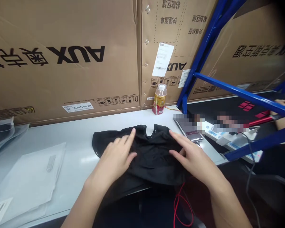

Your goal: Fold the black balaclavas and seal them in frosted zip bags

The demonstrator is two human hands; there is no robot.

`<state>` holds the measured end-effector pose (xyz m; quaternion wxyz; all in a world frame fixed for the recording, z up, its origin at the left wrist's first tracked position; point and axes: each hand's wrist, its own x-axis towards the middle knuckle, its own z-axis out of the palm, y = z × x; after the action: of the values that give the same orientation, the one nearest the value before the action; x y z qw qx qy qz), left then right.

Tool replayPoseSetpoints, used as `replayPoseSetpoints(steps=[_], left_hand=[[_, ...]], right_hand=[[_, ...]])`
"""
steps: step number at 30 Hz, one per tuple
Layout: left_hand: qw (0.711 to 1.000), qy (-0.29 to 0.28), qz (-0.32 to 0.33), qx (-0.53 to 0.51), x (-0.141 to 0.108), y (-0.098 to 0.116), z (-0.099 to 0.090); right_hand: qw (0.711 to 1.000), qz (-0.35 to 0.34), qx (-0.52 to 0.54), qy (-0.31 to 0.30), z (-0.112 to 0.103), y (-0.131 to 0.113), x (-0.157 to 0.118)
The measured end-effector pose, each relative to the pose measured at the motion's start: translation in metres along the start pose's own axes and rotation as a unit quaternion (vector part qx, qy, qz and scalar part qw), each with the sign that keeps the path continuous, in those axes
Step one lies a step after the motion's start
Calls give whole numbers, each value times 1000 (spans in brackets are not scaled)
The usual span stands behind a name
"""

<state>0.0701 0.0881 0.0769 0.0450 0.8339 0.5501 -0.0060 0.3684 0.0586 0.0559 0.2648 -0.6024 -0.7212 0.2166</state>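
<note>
Where the left hand (112,160) and right hand (194,161) rest, black fabric (152,161) bunches.

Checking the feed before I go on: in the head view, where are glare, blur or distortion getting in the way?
Head view: soft glare on the white table beside the black cloth; mosaic blocks hide items near the blue rack, whose bars lean from wide-angle distortion; the top right corner falls dark and smeared.

left hand (112,160): palm down, open | right hand (194,161): palm down, open
</note>
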Motion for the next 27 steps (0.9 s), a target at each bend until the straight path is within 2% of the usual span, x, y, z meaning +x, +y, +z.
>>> replayPoseSetpoints(steps=[3,5,7,9,11,14,17,20,23,27], left_hand=[[998,-37,40,-38,-24,6,14],[995,-66,42,-63,-39,5,25],[993,-87,27,-74,-50,2,31],[992,-100,14,-77,-53,0,31],[993,-98,4,-68,-48,-1,24],[998,-58,0,-27,-23,-1,10],[999,-37,-3,5,12,-2,4],[998,-26,-40,31,35,-5,7],[996,5,-65,62,32,-7,10],[995,43,-54,77,7,-14,15]], right_hand=[[990,8,-59,124,10,-8,1],[985,-41,-80,147,19,-14,-1],[982,-121,-88,112,30,-19,-4],[977,-182,-97,46,42,-22,-4],[972,-205,-113,-12,50,-25,0],[966,-206,-139,-65,57,-30,15],[966,-177,-172,-76,59,-37,31],[968,-132,-198,-74,62,-37,38],[970,-136,-189,-63,64,-32,32],[976,-144,-157,-44,58,-21,18]])
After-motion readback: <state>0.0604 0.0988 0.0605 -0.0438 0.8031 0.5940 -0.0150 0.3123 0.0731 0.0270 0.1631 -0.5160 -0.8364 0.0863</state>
